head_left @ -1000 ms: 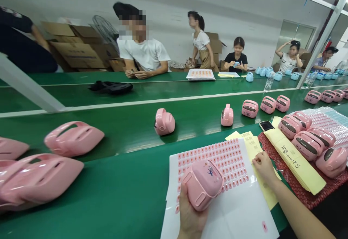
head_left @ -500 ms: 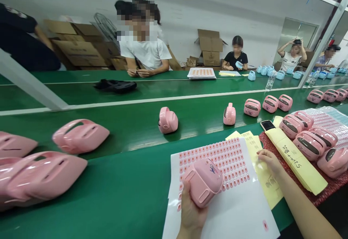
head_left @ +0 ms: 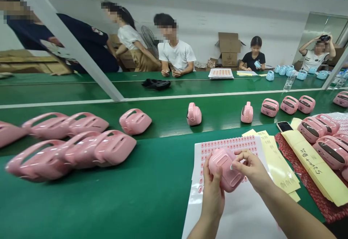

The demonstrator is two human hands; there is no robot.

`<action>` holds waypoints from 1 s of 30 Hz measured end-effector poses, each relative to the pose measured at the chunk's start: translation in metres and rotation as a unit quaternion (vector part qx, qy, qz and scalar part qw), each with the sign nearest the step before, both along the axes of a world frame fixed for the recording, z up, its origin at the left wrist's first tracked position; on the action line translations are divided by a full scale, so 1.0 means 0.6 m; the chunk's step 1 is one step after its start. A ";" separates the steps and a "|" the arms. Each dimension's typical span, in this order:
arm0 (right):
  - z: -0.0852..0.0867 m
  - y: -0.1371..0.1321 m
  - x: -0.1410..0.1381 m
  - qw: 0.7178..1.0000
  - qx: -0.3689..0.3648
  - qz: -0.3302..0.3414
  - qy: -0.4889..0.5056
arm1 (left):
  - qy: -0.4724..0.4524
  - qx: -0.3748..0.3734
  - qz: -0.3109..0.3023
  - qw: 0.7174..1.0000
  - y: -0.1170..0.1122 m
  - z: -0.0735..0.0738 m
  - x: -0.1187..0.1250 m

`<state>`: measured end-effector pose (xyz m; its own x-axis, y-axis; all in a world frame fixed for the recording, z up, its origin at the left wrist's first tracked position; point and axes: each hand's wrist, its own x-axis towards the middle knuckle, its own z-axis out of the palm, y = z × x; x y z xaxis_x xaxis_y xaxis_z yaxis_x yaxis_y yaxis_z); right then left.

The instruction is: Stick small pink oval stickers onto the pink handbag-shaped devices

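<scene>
My left hand (head_left: 213, 186) is wrapped round a pink plastic device (head_left: 227, 177) with rounded corners, its underside with long raised pads facing up. Over its right side my right hand (head_left: 251, 168) is closed in a pinch. A small pale sticker (head_left: 232, 167) shows at the fingertips, close against the device; whether it touches is hard to tell. Beneath both hands lies a white sheet (head_left: 231, 213) with rows of small pink-and-red oval stickers. To its right are yellow sticker sheets (head_left: 280, 163) with faint printed marks.
Several pink devices with handles (head_left: 114, 150) stand at left; others (head_left: 270, 107) line the green belt. A phone (head_left: 284, 126), a folded yellow paper stack (head_left: 312, 166) and more devices (head_left: 330, 151) lie at right on red bubble wrap (head_left: 293, 155). Co-workers sit opposite.
My right hand has moved from the yellow sheets to the pink device. My left hand has turned the device over. The view has swung left, and people opposite have moved.
</scene>
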<state>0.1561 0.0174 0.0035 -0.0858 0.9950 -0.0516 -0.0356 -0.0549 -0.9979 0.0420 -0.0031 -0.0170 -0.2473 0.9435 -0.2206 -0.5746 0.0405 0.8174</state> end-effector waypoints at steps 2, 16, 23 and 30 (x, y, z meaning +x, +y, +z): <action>-0.002 0.002 0.001 1.000 0.000 0.007 -0.009 | -0.002 0.000 0.001 1.000 -0.001 0.001 -0.001; -0.013 -0.001 -0.002 0.996 0.062 -0.024 -0.057 | -0.004 0.000 0.008 1.000 -0.001 -0.001 0.005; -0.013 -0.015 -0.026 0.968 0.187 -0.114 -0.121 | -0.021 -0.016 0.031 0.999 0.000 -0.002 0.003; -0.036 -0.003 -0.017 0.985 0.160 -0.049 -0.033 | 0.021 -0.002 0.021 1.000 0.002 -0.028 0.003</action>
<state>0.1459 0.0156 -0.0179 0.0046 0.9645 0.2642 0.0413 0.2638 -0.9637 0.0440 -0.0019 -0.0338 -0.2955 0.9314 -0.2125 -0.5413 0.0200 0.8406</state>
